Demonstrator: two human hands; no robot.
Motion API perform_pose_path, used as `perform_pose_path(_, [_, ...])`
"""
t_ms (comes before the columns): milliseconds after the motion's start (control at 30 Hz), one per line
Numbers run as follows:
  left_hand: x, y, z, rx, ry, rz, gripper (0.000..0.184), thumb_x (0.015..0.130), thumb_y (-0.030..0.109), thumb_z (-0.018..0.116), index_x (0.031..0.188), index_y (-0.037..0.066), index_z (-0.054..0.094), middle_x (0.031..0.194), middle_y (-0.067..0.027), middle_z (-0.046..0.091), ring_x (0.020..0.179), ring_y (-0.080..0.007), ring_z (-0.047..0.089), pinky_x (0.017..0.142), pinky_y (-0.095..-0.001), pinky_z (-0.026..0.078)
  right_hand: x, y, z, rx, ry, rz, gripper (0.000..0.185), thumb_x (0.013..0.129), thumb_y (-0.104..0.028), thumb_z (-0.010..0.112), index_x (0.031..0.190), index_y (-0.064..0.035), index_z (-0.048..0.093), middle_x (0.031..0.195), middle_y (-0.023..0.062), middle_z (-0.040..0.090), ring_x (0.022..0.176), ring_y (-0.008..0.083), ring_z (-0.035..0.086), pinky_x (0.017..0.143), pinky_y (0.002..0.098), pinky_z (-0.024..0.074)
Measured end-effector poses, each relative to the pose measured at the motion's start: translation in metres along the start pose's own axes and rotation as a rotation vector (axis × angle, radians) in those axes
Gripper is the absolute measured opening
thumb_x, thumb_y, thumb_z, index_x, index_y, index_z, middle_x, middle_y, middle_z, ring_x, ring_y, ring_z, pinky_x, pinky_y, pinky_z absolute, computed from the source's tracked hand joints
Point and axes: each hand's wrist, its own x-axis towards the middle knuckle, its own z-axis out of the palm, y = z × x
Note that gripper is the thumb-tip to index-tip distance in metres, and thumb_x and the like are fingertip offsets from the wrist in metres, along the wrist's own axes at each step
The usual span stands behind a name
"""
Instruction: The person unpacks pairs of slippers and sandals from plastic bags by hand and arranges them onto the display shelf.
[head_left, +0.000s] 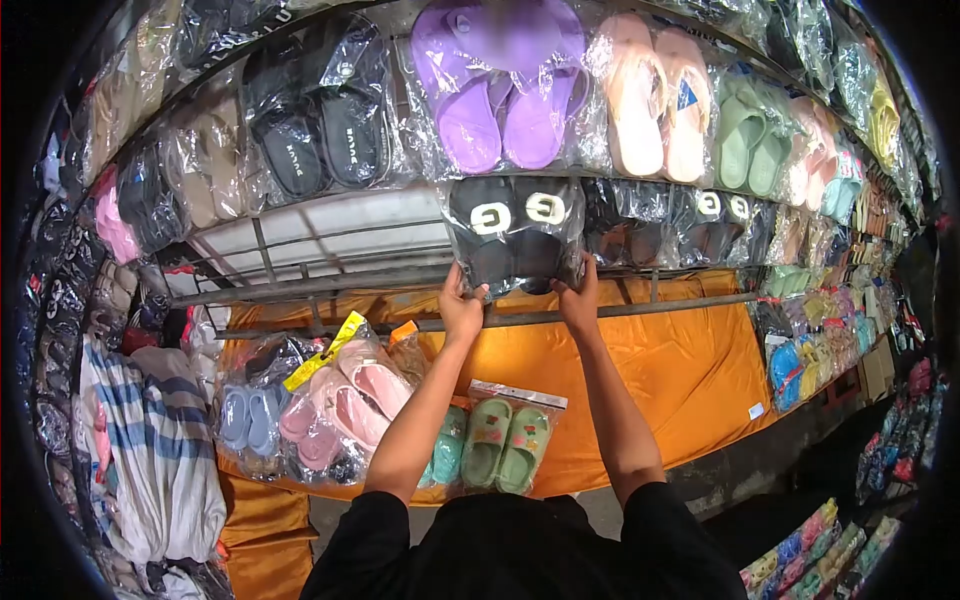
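A clear plastic bag with a pair of black slippers (515, 232), each marked with a pale letter patch, is held upright at the rack. My left hand (462, 308) grips its lower left edge, thumb in front. On the opposite side, my right hand (578, 300) pinches the lower right edge. Purple slippers (500, 120) in plastic hang just above the bag. To its right are more bagged black slippers (710, 222) on the same row.
An orange cloth (650, 370) covers the surface below. Bagged pink shoes (365, 395) and green clogs (505, 445) lie on it. A metal rail (380, 292) crosses behind my hands. Striped fabric (155, 450) hangs at left. Bagged peach slippers (660, 100) hang upper right.
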Motion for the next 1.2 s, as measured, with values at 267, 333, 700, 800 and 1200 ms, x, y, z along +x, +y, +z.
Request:
perform_pose_path(267, [0.007, 0.025, 0.009, 0.089, 0.015, 0.012, 0.069, 0.077, -0.016, 0.063, 0.138, -0.013, 0.031, 0.135, -0.0202, 0.05, 0.118, -0.0201, 0.053, 0.097, -0.0273, 0.042, 0.025, 0.0, 0.006, 0.099, 0.011, -0.029, 0.055, 0.074, 0.018, 0.059, 0.123, -0.0032, 0.045, 0.111, 0.0048, 0.057, 0.103, 0.0144, 0.055, 0.089, 0.025, 0.0422])
perform_pose_path(333, [0.012, 0.042, 0.013, 0.107, -0.007, 0.021, 0.069, 0.077, -0.016, 0.063, 0.138, -0.013, 0.031, 0.134, -0.0205, 0.05, 0.118, -0.0202, 0.053, 0.097, -0.0274, 0.043, 0.027, -0.007, 0.006, 0.062, -0.014, -0.048, 0.055, 0.074, 0.02, 0.053, 0.124, -0.002, 0.043, 0.116, 0.008, 0.054, 0.107, 0.0168, 0.053, 0.09, 0.026, 0.0412])
perform_pose_path(700, [0.039, 0.035, 0.011, 0.306, -0.023, 0.113, 0.064, 0.077, -0.014, 0.064, 0.136, -0.006, 0.04, 0.109, -0.0191, 0.066, 0.1, -0.0204, 0.064, 0.085, -0.0265, 0.046, 0.041, 0.011, 0.007, -0.139, 0.044, -0.034, 0.05, 0.077, 0.014, 0.059, 0.121, -0.0017, 0.043, 0.107, 0.0083, 0.057, 0.1, 0.0169, 0.054, 0.088, 0.0274, 0.0424])
perform_pose_path(800, [0.038, 0.033, 0.008, 0.328, -0.044, 0.07, 0.072, 0.077, -0.012, 0.065, 0.141, -0.002, 0.034, 0.117, -0.0211, 0.061, 0.103, -0.0233, 0.063, 0.086, -0.0294, 0.048, 0.037, 0.01, 0.008, -0.226, 0.048, -0.056, 0.05, 0.08, 0.013, 0.057, 0.124, -0.0002, 0.04, 0.115, 0.0135, 0.056, 0.11, 0.0205, 0.054, 0.093, 0.0298, 0.0409])
perform_pose_path(1200, [0.033, 0.066, 0.01, 0.786, -0.176, 0.382, 0.095, 0.074, -0.011, 0.064, 0.15, 0.015, 0.013, 0.155, -0.0195, 0.01, 0.125, -0.0477, 0.04, 0.088, -0.0461, 0.051, 0.012, -0.035, 0.037, -0.857, 0.299, -0.475, 0.065, 0.079, 0.007, 0.057, 0.138, -0.0028, 0.033, 0.135, 0.0239, 0.041, 0.124, 0.0419, 0.042, 0.101, 0.0457, 0.0387])
